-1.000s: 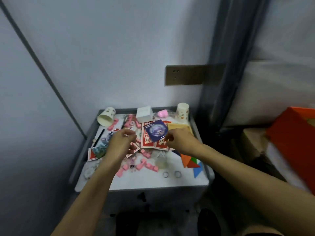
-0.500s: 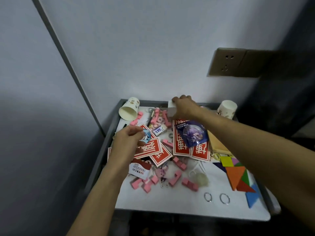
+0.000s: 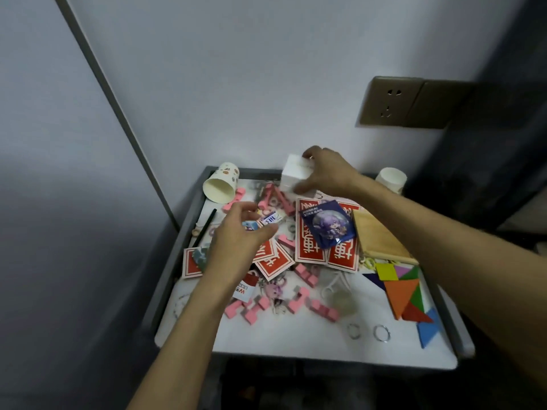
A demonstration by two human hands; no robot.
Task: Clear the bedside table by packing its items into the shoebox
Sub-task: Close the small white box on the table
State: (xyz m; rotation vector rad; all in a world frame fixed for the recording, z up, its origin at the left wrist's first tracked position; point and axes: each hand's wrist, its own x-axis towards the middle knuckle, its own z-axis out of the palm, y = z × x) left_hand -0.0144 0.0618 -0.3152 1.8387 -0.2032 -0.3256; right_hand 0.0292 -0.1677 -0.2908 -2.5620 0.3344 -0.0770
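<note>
The bedside table is strewn with small items. My right hand grips a small white box at the back of the table, lifted a little off the surface. My left hand hovers over the red cards at the left, fingers spread and holding nothing. A blue badge packet lies on two red cards. Pink blocks are scattered about. The shoebox is out of view.
One paper cup lies on its side at the back left, another paper cup stands at the back right. A wooden tray, coloured tangram pieces and two metal rings sit on the right. Wall socket above.
My right hand has raised the white box off the table's back edge. My left hand has opened and moved up and right over the cards. The view has come closer.
</note>
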